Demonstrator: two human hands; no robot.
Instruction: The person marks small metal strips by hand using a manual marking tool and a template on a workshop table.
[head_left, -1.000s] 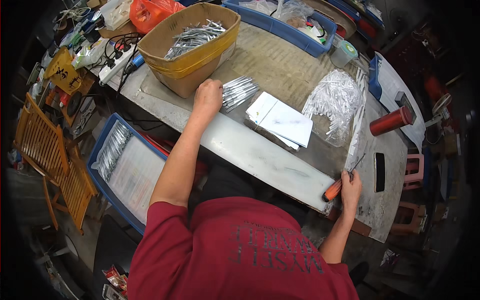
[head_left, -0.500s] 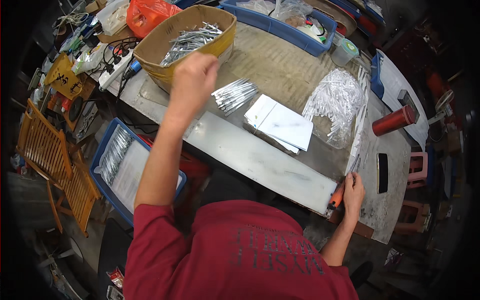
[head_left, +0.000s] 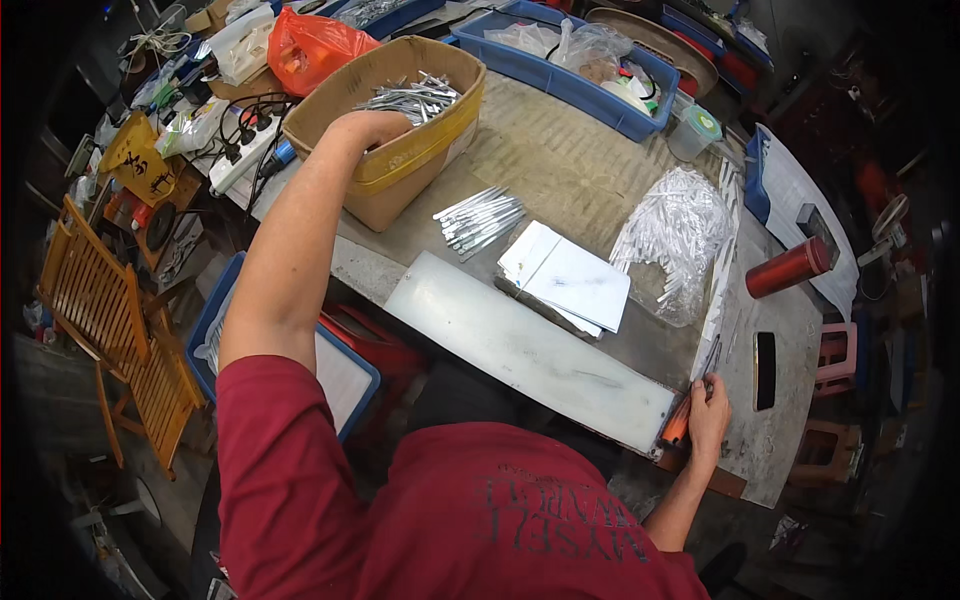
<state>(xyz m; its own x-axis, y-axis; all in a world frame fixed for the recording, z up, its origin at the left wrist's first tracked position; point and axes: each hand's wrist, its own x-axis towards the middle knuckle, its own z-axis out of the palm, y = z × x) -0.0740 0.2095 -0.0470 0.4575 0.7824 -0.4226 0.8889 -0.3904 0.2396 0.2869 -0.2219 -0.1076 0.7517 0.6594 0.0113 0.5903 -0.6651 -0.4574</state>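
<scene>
My left hand (head_left: 378, 128) reaches over the near rim of a cardboard box (head_left: 412, 172) bound with yellow tape. Its fingers are down inside and hidden, beside a heap of thin silvery metal strips (head_left: 430, 94). At the right end of the work surface, my right hand (head_left: 709, 410) is closed about an orange-handled tool (head_left: 677, 424) with slim dark metal tips; its exact kind is unclear. Between the hands lies a long pale plate (head_left: 530, 345) along the table's near edge. A fanned bundle of silvery strips (head_left: 480, 222) rests beyond it.
A stack topped with white cards (head_left: 565, 275) sits behind the plate. Farther right are a bag of white pieces (head_left: 675, 235), a red cylinder (head_left: 788, 268) and a phone (head_left: 764, 370). A blue tray (head_left: 570, 75) stands at the back; another blue tray (head_left: 345, 385) is below left.
My left hand has gone from above the box's near rim down into the box. My right hand stays by the orange-handled tool. The whole view has shifted slightly.
</scene>
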